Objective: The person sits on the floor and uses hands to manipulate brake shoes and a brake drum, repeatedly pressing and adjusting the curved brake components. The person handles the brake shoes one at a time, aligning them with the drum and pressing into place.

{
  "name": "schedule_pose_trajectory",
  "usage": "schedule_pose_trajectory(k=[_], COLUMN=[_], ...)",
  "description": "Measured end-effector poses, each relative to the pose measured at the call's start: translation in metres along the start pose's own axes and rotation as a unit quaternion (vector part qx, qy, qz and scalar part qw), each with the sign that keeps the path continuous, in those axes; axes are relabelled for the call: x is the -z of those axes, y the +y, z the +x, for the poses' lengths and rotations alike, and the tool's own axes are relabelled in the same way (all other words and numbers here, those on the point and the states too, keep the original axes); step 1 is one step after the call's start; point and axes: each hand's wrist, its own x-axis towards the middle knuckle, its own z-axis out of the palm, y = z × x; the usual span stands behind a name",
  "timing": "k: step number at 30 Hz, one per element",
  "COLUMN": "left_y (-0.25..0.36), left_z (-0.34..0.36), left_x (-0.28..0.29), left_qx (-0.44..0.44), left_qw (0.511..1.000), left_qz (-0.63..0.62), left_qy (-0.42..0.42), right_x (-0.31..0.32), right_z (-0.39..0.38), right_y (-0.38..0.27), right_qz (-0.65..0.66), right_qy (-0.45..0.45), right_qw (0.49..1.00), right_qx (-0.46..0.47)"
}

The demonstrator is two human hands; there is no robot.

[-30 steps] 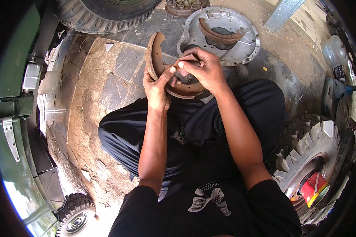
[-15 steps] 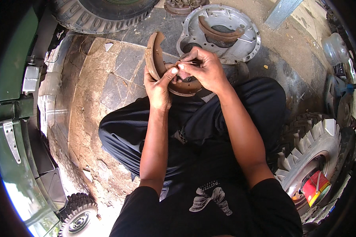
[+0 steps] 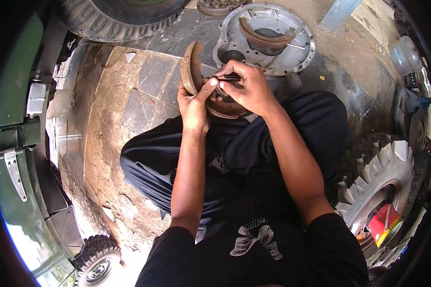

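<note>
My left hand (image 3: 195,106) is closed around a rusty curved brake shoe (image 3: 191,71), held above my crossed legs. The shoe's upper end rises past my fingers, and a rusty curved stretch shows below my hands, seemingly part of the same shoe. Between the thumb and fingers of my right hand (image 3: 246,86) is a thin, dark folded sheet (image 3: 232,77). Both thumbs are close together at the sheet, over the inner side of the shoe. My fingers hide part of the sheet, so its kind stays unclear.
Ahead lies a round grey metal housing (image 3: 299,52) with another rusty brake shoe (image 3: 268,40) on it. Large tyres (image 3: 129,21) stand far left and at right, where a red can (image 3: 385,224) sits by the wheel. A green vehicle (image 3: 17,134) borders the left; a metal post (image 3: 340,14) stands far right.
My right fingers have shifted the folded sheet; its reddish face seen before is now turned away and dark edges show. The brake shoe has moved slightly to the right.
</note>
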Motion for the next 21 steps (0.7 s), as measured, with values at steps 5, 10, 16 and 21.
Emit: schedule_pose_trajectory(k=[5, 10, 16, 21], left_y=[0.003, -0.006, -0.024, -0.044], left_z=[-0.001, 0.003, -0.002, 0.003], left_x=[-0.002, 0.001, 0.000, 0.001], left_qx=[0.017, 0.054, 0.112, 0.174], left_qw=[0.998, 0.997, 0.989, 0.968], left_qz=[-0.022, -0.045, -0.091, -0.180], left_qy=[0.049, 0.022, 0.025, 0.022], right_x=[0.003, 0.002, 0.013, 0.025], right_z=[-0.001, 0.002, 0.008, 0.012], right_y=[-0.008, 0.019, -0.002, -0.011], right_qz=[-0.041, 0.076, 0.051, 0.142], right_qy=[-0.054, -0.044, 0.010, 0.121], right_qw=[0.997, 0.995, 0.994, 0.972], right_qx=[-0.033, -0.057, -0.101, -0.146])
